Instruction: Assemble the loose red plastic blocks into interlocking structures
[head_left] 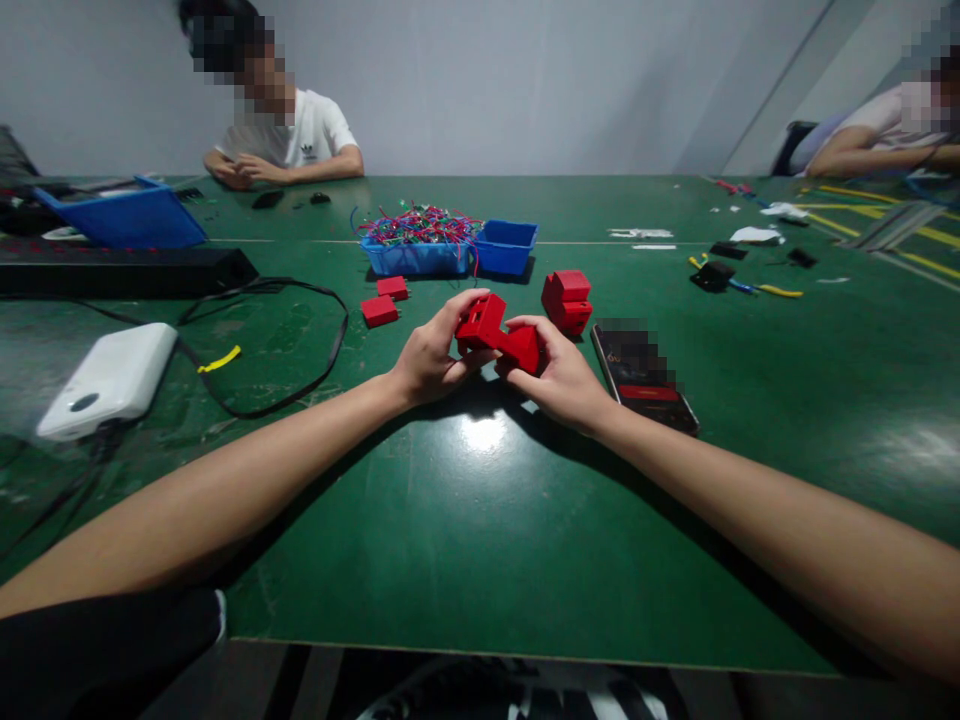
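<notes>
My left hand (431,352) is closed around a red plug-like block (482,320), which has a slot-like opening on its upper face. In my right hand (561,372) a second red block (521,347) is gripped between thumb and fingers. The two blocks meet or overlap at their near corners; whether they are joined I cannot tell. Just beyond my right hand stands a stack of red blocks (568,300). To the left of my left hand lie two small red plug adapters, one nearer (379,311) and one farther (392,288), with short prongs on their right sides.
A blue bin of coloured wires (420,258) stands beside another blue bin (508,250). A phone (645,380) lies by my right forearm. On the left are a white device (112,375), a black cable (341,345) and a yellow strip (220,360). Two people sit across the table.
</notes>
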